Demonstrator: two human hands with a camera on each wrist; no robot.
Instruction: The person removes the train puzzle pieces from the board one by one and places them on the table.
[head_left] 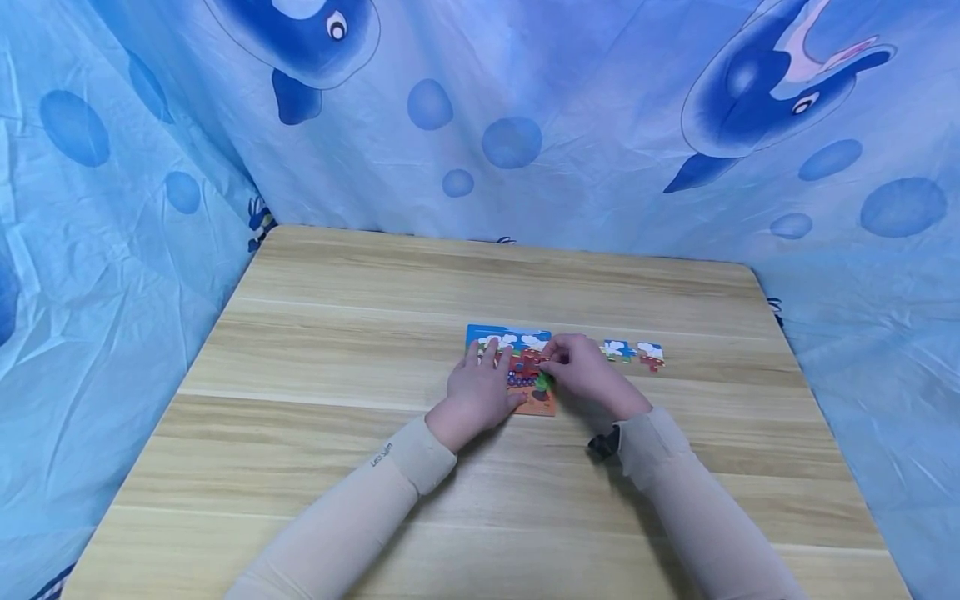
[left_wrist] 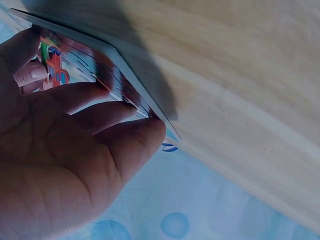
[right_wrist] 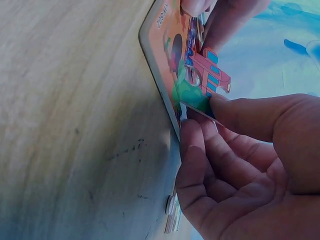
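A flat picture puzzle (head_left: 538,407) with a blue top edge and an orange lower part lies near the middle of the wooden table. My left hand (head_left: 480,390) rests on its left side, fingers spread and tips on the picture, covering much of it. At the puzzle's right edge, my right hand (head_left: 587,370) pinches a puzzle piece (right_wrist: 200,85) between thumb and fingers. Red and green print shows on that piece, which is tilted up from the board in the right wrist view. Whether its lower edge is seated in the puzzle, I cannot tell.
To the right of the right hand lie loose puzzle pieces (head_left: 650,353) printed with clouds, partly hidden by that hand. A blue curtain (head_left: 480,108) with dolphins hangs behind and beside the table (head_left: 322,350). Something black (head_left: 602,444) sits at the right cuff.
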